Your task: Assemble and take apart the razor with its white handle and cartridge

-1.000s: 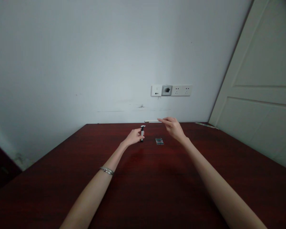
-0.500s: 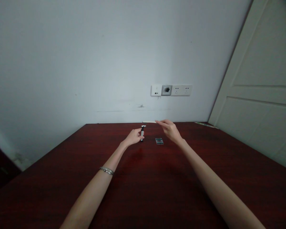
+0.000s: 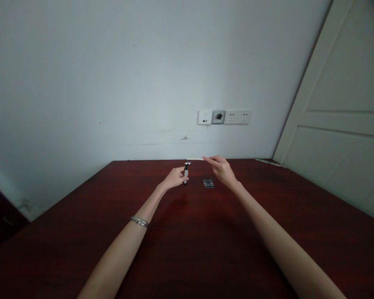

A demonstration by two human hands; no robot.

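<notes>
Whitish wall (image 3: 127, 83), dark red table (image 3: 187, 241) below. Far left: bracelet (image 3: 139, 221) on the left wrist. Left hand (image 3: 174, 178): fingers closed round a grey-and-black razor-like tool (image 3: 186, 176), roughly upright, T-shaped head on top. Loose hold could let it tip, since only part of the handle is gripped. Next, a thin pale stick (image 3: 193, 158), its far end near that head; contact cannot be told. A sideways push there might twist the tool. Clear case (image 3: 208, 184) lies on the table between the hands; a dropping wrist could knock it. Right hand (image 3: 222, 171): fingertips pinch the stick's near end, so it could swivel or slip.
</notes>
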